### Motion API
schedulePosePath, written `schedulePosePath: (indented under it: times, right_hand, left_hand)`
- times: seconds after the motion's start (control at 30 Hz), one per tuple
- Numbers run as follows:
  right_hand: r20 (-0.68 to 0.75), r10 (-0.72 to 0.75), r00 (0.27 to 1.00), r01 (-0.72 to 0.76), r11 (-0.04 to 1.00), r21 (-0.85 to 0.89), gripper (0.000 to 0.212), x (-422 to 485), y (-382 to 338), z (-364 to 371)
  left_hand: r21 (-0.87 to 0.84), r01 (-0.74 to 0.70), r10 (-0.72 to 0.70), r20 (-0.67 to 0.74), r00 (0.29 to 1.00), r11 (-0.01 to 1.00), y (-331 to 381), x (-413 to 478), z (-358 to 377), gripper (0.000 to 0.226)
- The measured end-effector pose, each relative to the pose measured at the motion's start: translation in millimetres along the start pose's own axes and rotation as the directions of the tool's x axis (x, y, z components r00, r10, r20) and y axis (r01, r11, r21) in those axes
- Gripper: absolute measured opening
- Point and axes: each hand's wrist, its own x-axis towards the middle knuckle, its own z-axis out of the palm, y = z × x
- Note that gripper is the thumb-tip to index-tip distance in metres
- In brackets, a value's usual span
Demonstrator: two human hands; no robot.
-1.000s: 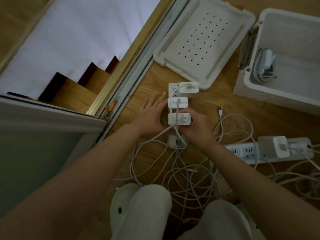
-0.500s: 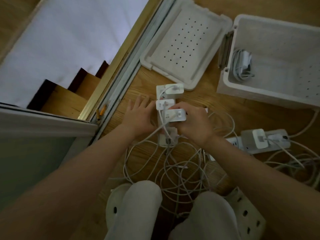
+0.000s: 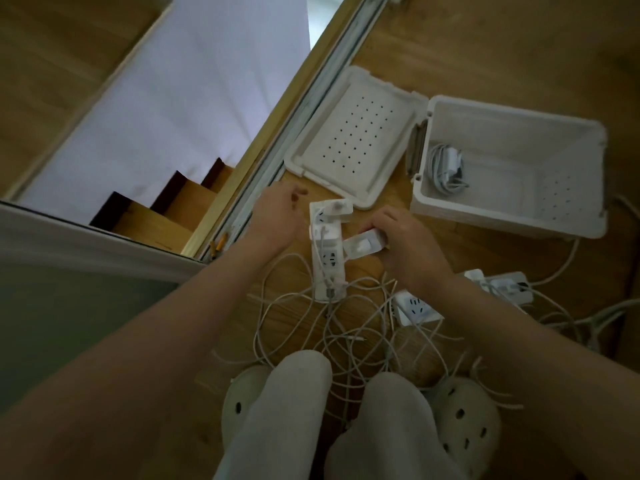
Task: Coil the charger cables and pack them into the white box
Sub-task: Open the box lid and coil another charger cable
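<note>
Charger cables (image 3: 346, 327) lie in a loose white tangle on the wooden floor at lower centre, running up to a power strip (image 3: 327, 258) in mid-frame. Just right of that strip the right hand (image 3: 408, 251) pinches a white charger brick (image 3: 363, 244) between curled fingers and thumb. The brick is tilted and looks clear of its socket. The left hand (image 3: 277, 216) sits just left of the strip's upper end, fingers loosely curled and holding nothing that shows. Whether it touches the strip I cannot tell.

The step in hand appears to be freeing this brick so its lead can be coiled. To do it well, trace that one lead out of the tangle before winding, since the strands cross one another and pulling blind would likely tighten knots. Winding in even loops near the brick should keep the bundle compact.

Two more bricks (image 3: 334, 207) remain plugged in at the strip's upper end, and a second strip (image 3: 415, 306) lies at right, partly hidden by the forearm.

At upper right the white box (image 3: 512, 216) stands open with one coiled charger (image 3: 446, 164) against its left wall. Its perforated lid (image 3: 353, 140) lies just to the left, holding nothing.
</note>
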Motion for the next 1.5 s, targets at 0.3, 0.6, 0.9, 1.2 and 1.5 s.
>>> schedulePosePath:
  times: [0.3, 0.6, 0.9, 1.2, 1.5]
  right_hand:
    - [0.058, -0.013, 0.998, 0.026, 0.975, -0.221, 0.037, -9, -54, -81]
    - [0.001, -0.103, 0.995, 0.103, 0.994, -0.022, 0.042, -28, -94, -139]
    - [-0.045, 0.305, 0.951, -0.180, 0.667, 0.723, 0.058, -44, -159, -170]
    - [0.149, 0.064, 0.987, -0.153, 0.674, 0.722, 0.037, -85, -187, -172]
    - [0.208, 0.022, 0.978, -0.079, 0.959, 0.271, 0.031, -97, -167, -216]
  left_hand:
    - [-0.196, -0.065, 0.139, 0.395, 0.908, 0.978, 110, -55, -42, 0.042]
    - [0.072, -0.271, 0.231, 0.344, 0.910, 0.960, 154, -85, -89, 0.046]
    - [-0.534, -0.081, 0.169, 0.119, 0.978, 0.842, 202, -127, -144, 0.035]
    - [-0.952, 0.094, 0.081, 0.123, 0.989, 0.293, 221, -159, -181, 0.029]
    - [-0.817, 0.186, 0.242, 0.367, 0.898, 0.546, 199, -191, -208, 0.047]
